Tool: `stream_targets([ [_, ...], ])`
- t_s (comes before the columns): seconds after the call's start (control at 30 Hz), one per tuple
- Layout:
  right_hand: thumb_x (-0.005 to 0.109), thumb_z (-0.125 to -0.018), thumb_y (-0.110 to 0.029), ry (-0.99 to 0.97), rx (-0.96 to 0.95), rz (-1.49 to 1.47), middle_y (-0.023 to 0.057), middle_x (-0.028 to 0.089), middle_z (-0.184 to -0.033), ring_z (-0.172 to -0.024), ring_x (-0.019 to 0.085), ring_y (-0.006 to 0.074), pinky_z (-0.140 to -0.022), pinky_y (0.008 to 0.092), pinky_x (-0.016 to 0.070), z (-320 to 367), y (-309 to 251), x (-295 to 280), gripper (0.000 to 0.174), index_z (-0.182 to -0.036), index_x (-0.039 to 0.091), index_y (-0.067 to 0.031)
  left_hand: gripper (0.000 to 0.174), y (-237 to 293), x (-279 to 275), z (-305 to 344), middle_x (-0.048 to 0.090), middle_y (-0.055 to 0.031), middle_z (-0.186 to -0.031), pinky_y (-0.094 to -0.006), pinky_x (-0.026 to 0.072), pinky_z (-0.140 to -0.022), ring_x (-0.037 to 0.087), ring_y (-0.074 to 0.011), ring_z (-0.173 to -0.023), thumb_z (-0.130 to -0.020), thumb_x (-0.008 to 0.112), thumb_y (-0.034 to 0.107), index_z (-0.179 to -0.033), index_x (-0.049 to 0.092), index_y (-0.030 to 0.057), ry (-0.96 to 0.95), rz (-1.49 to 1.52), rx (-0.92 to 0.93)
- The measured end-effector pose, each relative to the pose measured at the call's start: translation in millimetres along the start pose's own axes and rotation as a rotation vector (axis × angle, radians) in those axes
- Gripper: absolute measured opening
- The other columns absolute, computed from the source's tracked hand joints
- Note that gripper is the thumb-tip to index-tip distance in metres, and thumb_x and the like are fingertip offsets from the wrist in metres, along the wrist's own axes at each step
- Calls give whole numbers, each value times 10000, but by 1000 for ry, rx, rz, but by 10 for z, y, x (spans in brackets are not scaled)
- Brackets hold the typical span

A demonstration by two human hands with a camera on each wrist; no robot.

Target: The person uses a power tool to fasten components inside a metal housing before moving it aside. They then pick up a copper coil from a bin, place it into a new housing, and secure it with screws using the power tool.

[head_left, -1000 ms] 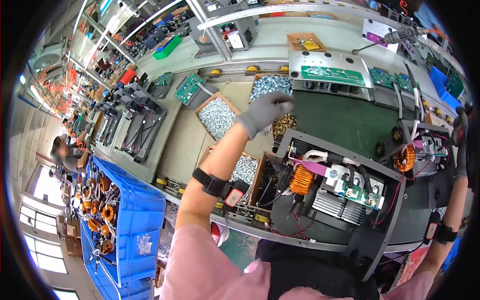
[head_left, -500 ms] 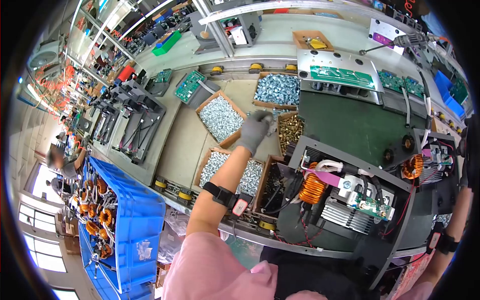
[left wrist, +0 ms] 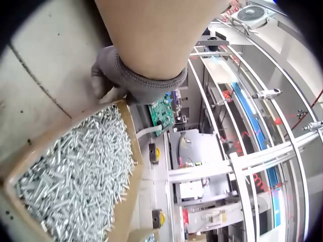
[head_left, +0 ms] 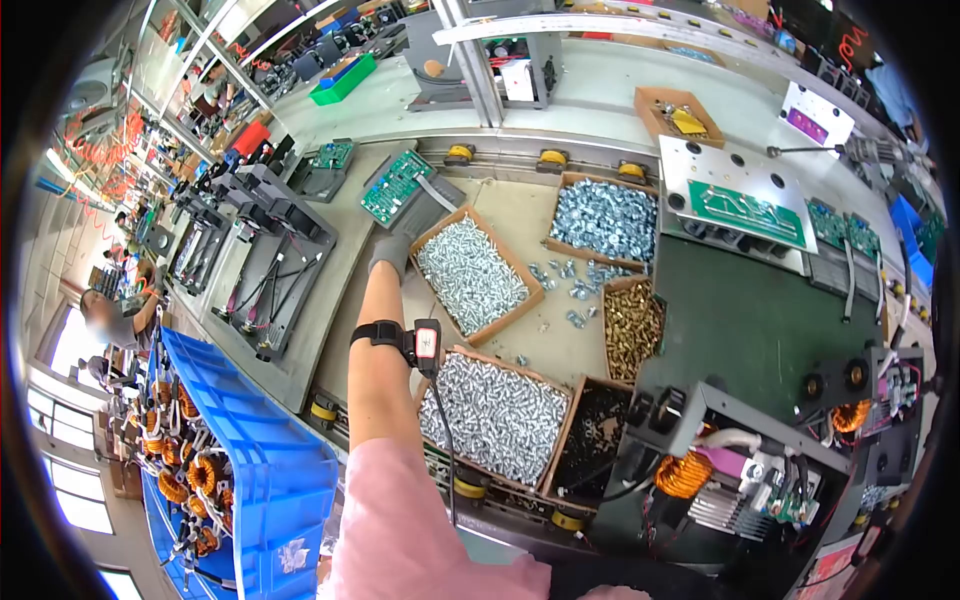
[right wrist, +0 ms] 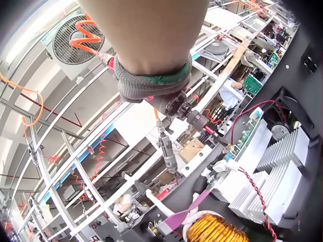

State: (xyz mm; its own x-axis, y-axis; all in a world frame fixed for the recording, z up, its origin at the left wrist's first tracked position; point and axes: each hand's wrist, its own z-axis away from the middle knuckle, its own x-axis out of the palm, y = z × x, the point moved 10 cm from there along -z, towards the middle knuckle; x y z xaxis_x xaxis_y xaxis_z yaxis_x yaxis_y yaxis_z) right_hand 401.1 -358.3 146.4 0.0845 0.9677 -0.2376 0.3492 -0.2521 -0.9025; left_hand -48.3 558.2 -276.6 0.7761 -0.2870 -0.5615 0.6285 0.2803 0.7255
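My left hand (head_left: 392, 252), in a grey glove, is at the left corner of a cardboard box of silver screws (head_left: 470, 275). In the left wrist view the gloved fingers (left wrist: 103, 83) bend down right at the box rim; their tips are partly hidden, and I cannot tell whether they hold anything. My right hand (right wrist: 151, 93), also gloved, grips a power screwdriver (right wrist: 198, 121) over an open metal housing with silver heatsinks (right wrist: 275, 171) and a copper-wound coil (right wrist: 214, 229). In the head view that hand is lost in the dark right edge.
Near the screws stand a second screw box (head_left: 495, 415), a box of bluish hex bolts (head_left: 605, 220), brass fasteners (head_left: 632, 330) and a black-parts box (head_left: 592, 440). Loose bolts (head_left: 578, 290) lie between them. A blue crate of coils (head_left: 270, 470) is at left, a green circuit board (head_left: 398, 188) behind.
My left hand has moved from over the bolts, back down past the brass fasteners, then left to the screw box's left corner. The head view has shifted, moving the bench items within it.
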Motion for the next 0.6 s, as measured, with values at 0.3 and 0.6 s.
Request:
stream_targets([
  [0.3, 435, -920, -269, -91, 22, -11, -25, 470, -594, -408, 338, 51, -425, 168, 342, -67, 168, -48, 354, -1016, 626, 13, 301, 1094, -510, 1081, 674, -236, -937, -381, 528, -586, 687, -284, -761, -928, 450, 217, -976, 613, -32, 427, -169, 339],
  [0.6, 469, -926, -288, -104, 2, -119, -30, 409, -535, -406, 312, 67, -573, 249, 518, -65, 192, -88, 320, -954, 619, -6, 88, 915, -828, 460, 648, -119, -815, -218, 403, -385, 497, -132, -476, -949, 495, 171, -928, 510, 87, -150, 839, -42],
])
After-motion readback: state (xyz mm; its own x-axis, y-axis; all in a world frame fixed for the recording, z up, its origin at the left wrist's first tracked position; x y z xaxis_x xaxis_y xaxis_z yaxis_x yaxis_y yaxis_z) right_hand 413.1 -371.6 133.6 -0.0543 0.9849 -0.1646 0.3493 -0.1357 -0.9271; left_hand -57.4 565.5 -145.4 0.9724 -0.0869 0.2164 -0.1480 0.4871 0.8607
